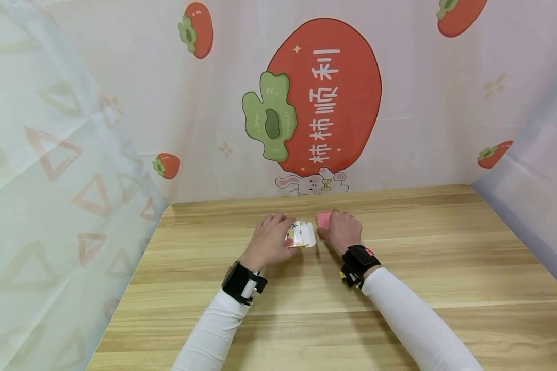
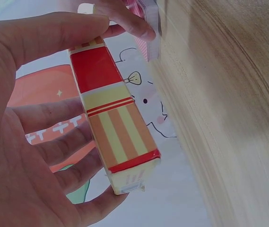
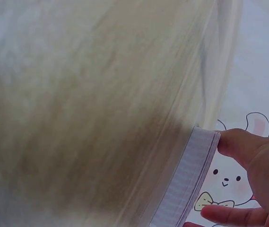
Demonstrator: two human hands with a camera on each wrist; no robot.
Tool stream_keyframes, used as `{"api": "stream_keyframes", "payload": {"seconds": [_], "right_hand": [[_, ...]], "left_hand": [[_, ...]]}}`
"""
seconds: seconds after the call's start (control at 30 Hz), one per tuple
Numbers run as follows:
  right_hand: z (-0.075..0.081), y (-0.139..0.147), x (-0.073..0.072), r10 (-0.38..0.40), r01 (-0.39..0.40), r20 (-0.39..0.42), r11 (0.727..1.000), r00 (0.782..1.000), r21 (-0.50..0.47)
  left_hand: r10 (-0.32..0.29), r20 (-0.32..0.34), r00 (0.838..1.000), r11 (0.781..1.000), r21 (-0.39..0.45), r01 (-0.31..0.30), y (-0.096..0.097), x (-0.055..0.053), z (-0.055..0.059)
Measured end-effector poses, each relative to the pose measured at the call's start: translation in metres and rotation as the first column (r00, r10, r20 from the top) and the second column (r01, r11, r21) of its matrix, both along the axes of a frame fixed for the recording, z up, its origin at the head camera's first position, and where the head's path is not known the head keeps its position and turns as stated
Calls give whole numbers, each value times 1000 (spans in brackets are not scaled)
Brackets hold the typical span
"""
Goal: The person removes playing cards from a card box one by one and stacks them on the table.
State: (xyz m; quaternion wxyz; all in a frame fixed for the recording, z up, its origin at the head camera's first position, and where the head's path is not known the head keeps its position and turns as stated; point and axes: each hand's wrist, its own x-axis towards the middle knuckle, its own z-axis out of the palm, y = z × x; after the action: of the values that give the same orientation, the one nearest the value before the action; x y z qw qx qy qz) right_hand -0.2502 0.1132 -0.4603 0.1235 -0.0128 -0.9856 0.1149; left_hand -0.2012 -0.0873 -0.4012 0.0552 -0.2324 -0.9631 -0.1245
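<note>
Near the back of the table, my left hand [image 1: 270, 241] grips a card box [image 1: 295, 235] between thumb and fingers. Its white end flap [image 1: 310, 234] stands open towards my right hand. The left wrist view shows the box's striped red, orange and cream narrow side [image 2: 108, 104]. Just right of the box, my right hand [image 1: 345, 232] holds a deck of playing cards [image 1: 324, 220] with pink-patterned backs. In the right wrist view the thumb lies at one end of the deck [image 3: 186, 177], whose stacked edges show. A small gap separates deck and box.
Both hands work over a wood-grain table [image 1: 297, 330]. Behind its back edge hangs a pale cloth [image 1: 223, 108] printed with persimmons and a rabbit. More cloth [image 1: 65, 154] drapes down on the left side, and on the right as well.
</note>
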Motion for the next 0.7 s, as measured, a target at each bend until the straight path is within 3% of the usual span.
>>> {"api": "stream_keyframes", "payload": {"seconds": [0.47,0.7], "right_hand": [[2,6,4,8,-7,28,1000,1000,-27],[16,12,10,101,-105,-36,984,994,-143]], "left_hand": [[-6,-2,1000,1000,4,6,-1,1,0],[-1,-8,1000,1000,12,1,-2,1,0]]}}
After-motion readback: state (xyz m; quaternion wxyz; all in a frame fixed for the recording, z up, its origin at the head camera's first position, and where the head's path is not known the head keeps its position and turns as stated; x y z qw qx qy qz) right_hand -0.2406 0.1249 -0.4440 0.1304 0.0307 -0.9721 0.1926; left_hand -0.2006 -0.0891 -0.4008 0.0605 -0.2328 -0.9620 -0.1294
